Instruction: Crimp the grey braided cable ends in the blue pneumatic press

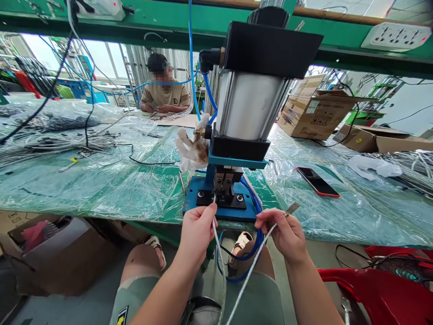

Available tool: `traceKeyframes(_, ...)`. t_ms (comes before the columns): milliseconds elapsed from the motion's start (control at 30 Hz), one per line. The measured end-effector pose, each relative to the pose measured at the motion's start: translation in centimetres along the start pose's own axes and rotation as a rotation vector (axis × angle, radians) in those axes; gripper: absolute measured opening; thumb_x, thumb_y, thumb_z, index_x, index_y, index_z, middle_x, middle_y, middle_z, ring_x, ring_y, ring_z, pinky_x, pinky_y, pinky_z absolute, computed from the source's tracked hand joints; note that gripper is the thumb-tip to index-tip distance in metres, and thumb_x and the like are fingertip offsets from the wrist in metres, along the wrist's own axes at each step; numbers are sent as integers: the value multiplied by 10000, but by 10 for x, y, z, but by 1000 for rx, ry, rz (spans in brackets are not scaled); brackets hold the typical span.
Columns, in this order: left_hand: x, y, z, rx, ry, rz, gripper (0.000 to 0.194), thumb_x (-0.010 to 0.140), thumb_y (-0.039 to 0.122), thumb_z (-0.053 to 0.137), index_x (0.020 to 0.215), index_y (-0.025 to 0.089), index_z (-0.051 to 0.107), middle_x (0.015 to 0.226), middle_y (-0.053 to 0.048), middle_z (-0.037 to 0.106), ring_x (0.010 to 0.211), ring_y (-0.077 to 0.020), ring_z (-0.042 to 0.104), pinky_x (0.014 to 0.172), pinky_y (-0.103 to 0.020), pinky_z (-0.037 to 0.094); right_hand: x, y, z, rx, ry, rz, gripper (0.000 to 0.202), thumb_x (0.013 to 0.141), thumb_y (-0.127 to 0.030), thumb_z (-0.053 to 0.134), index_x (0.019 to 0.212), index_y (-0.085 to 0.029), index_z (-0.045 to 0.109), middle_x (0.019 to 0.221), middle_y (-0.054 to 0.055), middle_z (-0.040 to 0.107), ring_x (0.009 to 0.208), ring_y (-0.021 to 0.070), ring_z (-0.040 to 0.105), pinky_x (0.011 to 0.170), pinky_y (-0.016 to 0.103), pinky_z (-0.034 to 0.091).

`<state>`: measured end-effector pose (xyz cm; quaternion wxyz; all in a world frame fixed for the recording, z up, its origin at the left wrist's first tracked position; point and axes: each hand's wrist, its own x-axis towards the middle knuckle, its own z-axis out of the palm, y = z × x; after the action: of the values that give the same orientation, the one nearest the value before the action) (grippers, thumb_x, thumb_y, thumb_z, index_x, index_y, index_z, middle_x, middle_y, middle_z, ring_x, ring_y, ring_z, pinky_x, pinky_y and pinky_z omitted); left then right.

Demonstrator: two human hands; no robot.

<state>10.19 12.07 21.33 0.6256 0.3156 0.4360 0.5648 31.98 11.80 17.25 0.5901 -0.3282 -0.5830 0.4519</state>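
My left hand is closed, thumb and forefinger pinching a thin white braided cable. The cable's bare-looking tip reaches into the dies of a pneumatic press, just above my fingertips. My right hand, to the right of the press's blue base, is closed around a white braided USB cable. Its flat metal USB plug sticks out above my fingers. Both cables hang down between my knees; whether they are one cable cannot be seen.
Blue air hoses loop beside the press. A phone lies on the plastic-covered table. Cable bundles lie at left, cardboard boxes at back right. Another person sits across the table. A red chair stands at lower right.
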Motion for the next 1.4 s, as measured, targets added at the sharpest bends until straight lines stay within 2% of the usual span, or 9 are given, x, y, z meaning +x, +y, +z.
traceKeyframes(133,-2,-6,-2,-12,39,5,471,683,455,733,422,164,469,352,65,342,316,-34,260,357,-192,146,0,0,-1,-2,-8,-3,379,989,-386,429,955,-195,755,755,79,714,614,152,579,537,265,438)
traceKeyframes(367,-3,0,2,7,16,1,495,687,478,727,410,167,459,342,65,319,316,-36,258,361,-197,159,-1,3,-2,-6,-17,-10,384,999,-372,412,965,-198,752,764,76,714,616,138,578,535,250,436)
traceKeyframes(700,-3,-4,1,4,-10,-1,493,715,468,706,411,165,463,339,65,323,308,-36,248,363,-201,152,0,6,-4,8,-26,5,385,1001,-374,407,973,-195,747,775,79,710,621,142,578,534,259,437)
traceKeyframes(1167,-3,-3,2,5,-5,-3,507,667,507,743,411,160,477,332,62,338,306,-34,255,361,-195,152,0,3,-3,2,-27,-21,380,1000,-365,409,970,-193,746,765,76,708,614,139,573,542,258,439)
traceKeyframes(1400,-10,1,5,-11,-10,-27,504,673,507,747,437,164,462,354,70,325,324,-30,245,362,-187,150,0,4,-3,2,-32,-15,386,1007,-355,392,976,-198,743,774,73,707,623,136,573,540,252,431)
